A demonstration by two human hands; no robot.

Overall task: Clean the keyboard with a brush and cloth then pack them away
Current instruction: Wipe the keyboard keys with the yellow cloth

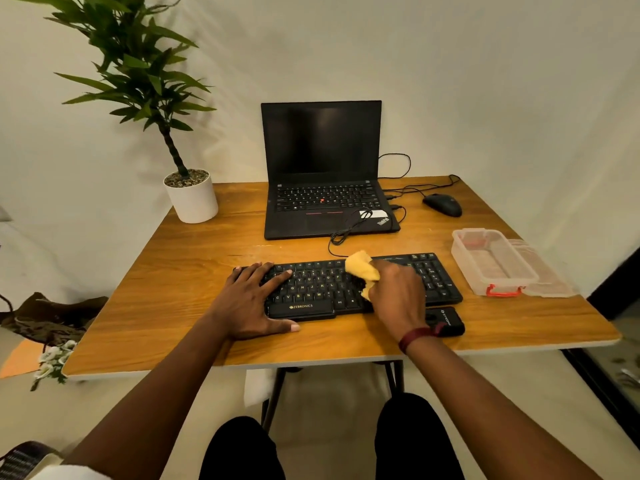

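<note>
**A:** Which step is this?

**B:** The wiping, I judge. The left hand [254, 299] lies flat on the left end of the keyboard [311, 284], fingers straight and spread, steadying it on the tabletop [194, 271]. The yellow cloth [362, 270] is bunched on the middle keys, and the right hand [398, 292] grips it with curled fingers.

**A:** And next?

**B:** Probably drawing the cloth rightwards over the number pad, pressing lightly so no key snags.

**A:** The count?

**B:** One potted plant [190, 197], one laptop [322, 174], one keyboard, one cloth and one mouse [443, 204]. One black thing [448, 320] by the right wrist, perhaps the brush; I cannot tell. One clear box [491, 261], its lid [550, 275] beside it.
</note>
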